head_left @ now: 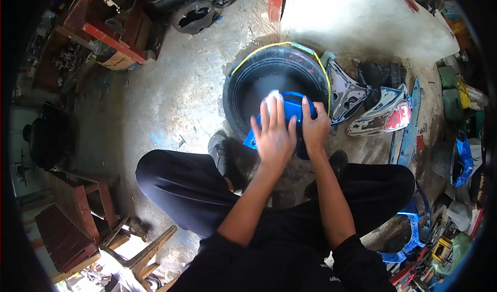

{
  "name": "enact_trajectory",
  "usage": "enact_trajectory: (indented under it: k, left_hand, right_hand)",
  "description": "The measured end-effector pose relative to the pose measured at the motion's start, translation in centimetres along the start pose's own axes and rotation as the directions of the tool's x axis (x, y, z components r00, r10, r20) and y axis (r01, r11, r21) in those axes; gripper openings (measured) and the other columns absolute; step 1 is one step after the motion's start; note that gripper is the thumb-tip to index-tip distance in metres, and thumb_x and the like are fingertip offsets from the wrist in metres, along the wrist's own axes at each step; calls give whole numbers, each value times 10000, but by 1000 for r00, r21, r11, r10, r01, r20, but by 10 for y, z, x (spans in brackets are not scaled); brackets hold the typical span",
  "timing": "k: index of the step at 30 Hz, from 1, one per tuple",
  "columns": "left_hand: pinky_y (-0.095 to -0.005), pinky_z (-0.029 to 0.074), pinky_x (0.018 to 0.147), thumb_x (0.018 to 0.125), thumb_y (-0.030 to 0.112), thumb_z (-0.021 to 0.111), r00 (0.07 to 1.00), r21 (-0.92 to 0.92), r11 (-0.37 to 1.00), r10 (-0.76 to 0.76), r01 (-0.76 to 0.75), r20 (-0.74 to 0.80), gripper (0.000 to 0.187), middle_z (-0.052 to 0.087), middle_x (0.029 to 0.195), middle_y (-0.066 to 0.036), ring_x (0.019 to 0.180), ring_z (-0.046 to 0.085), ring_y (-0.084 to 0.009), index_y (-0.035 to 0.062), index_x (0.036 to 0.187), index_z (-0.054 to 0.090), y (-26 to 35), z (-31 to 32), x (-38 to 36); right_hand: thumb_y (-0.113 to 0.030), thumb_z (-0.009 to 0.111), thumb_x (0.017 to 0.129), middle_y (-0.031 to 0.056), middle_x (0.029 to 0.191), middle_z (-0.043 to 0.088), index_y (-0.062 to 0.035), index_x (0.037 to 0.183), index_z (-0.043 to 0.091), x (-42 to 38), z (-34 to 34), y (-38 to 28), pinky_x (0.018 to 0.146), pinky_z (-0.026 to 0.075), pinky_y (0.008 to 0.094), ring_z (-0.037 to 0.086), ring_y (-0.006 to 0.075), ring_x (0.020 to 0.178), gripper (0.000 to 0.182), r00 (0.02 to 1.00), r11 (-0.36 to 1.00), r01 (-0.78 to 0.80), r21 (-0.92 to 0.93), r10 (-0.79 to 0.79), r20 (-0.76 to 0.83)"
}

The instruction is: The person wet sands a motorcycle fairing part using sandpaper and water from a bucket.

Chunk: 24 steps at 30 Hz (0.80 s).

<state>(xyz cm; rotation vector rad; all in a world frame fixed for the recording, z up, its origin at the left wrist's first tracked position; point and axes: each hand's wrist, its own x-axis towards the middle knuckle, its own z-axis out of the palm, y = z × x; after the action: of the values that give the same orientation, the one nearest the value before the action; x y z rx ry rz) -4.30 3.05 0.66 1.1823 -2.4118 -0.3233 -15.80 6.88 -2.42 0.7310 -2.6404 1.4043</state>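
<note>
A glossy blue plastic panel (293,107) is held over the near side of a large black tub (234,93). My left hand (274,137) lies across the panel with its fingers stretched and spread, slightly blurred. A small white piece (274,94) shows at those fingertips, mostly covered by them. At the panel's right side, my right hand (316,129) is closed round its edge, thumb and forefinger toward the top. Dark liquid is visible inside the tub, and a yellow cord (259,50) runs along its rim.
Worn motorcycle-type panels (380,113) lie right of the tub. A white sheet-like panel (362,23) stands behind. A black basin-like part (194,18) rests farther back. Red shelving (111,36) and a wooden stool (77,209) stand left. My knees flank the tub.
</note>
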Motion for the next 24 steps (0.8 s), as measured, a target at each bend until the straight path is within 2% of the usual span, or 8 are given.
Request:
enact_trajectory:
  k: [3, 7, 11, 16, 19, 21, 23, 24]
  left_hand:
    - [-588, 379, 1136, 1032, 386, 546, 996, -60, 997, -36, 41, 83, 593, 478, 1581, -126, 1471, 426, -346, 82, 1534, 469, -3, 24, 42]
    - [-565, 376, 1145, 1017, 350, 569, 997, 58, 996, 62, -65, 52, 592, 470, 1592, -116, 1484, 422, -319, 92, 1541, 472, -19, -2, -20]
    - [-617, 325, 1157, 1010, 370, 574, 992, 145, 989, -14, -5, 127, 635, 426, 1628, -96, 1525, 362, -291, 103, 1569, 434, -19, -23, -63]
    - [-655, 328, 1144, 1034, 373, 532, 998, -15, 1000, 26, -25, 57, 595, 438, 1617, -92, 1517, 361, -316, 103, 1556, 447, 2, 7, 19]
    - [-654, 316, 1153, 1026, 379, 538, 990, -1, 992, 123, -123, 65, 591, 440, 1619, -70, 1516, 365, -311, 115, 1549, 468, 1, 8, 8]
    - [-641, 220, 1201, 1018, 385, 546, 979, -7, 984, 179, -179, 101, 602, 410, 1642, -49, 1519, 368, -273, 143, 1563, 463, -4, 4, -22]
    - [-647, 191, 1208, 1017, 387, 545, 972, 31, 979, 197, -203, 127, 606, 399, 1649, -56, 1521, 363, -260, 148, 1567, 457, -11, -2, -29]
    - [-661, 197, 1200, 1019, 389, 541, 983, 40, 989, 139, -144, 118, 619, 397, 1648, -75, 1530, 348, -261, 136, 1575, 440, -9, -2, -20]
  right_hand:
    - [-388, 722, 957, 201, 838, 720, -13, 925, 711, 2, -6, -6, 714, 533, 445, 694, 380, 764, 377, 994, 998, -64, 2, 63, 84]
    - [-387, 721, 960, 194, 810, 713, -25, 904, 708, 2, -2, -9, 704, 533, 440, 693, 368, 748, 367, 999, 999, -47, 2, 47, 19]
    - [-391, 702, 972, 206, 860, 718, -5, 927, 699, -1, 0, -1, 720, 537, 446, 695, 384, 775, 388, 1000, 1000, 6, -8, -6, -9]
    - [-363, 680, 988, 213, 868, 714, -2, 934, 695, -3, -1, -1, 717, 533, 451, 686, 398, 771, 365, 1000, 1000, 9, 25, -9, -4]
    - [-333, 653, 1007, 218, 855, 710, -2, 932, 692, 3, -4, -7, 716, 530, 460, 685, 407, 778, 342, 999, 999, -10, 37, 9, 35]
    - [-325, 640, 1015, 223, 851, 708, -2, 934, 692, 0, -1, -7, 717, 528, 466, 690, 412, 791, 337, 1000, 999, -10, 51, 11, -18]
    - [-323, 629, 1021, 228, 866, 709, -2, 940, 692, 1, -1, -4, 722, 528, 474, 692, 420, 803, 337, 1000, 999, -26, 38, 26, -3]
    - [-324, 625, 1022, 227, 873, 710, -2, 943, 691, 2, 1, -1, 721, 527, 475, 692, 420, 806, 338, 1000, 1000, 9, 29, -8, -24]
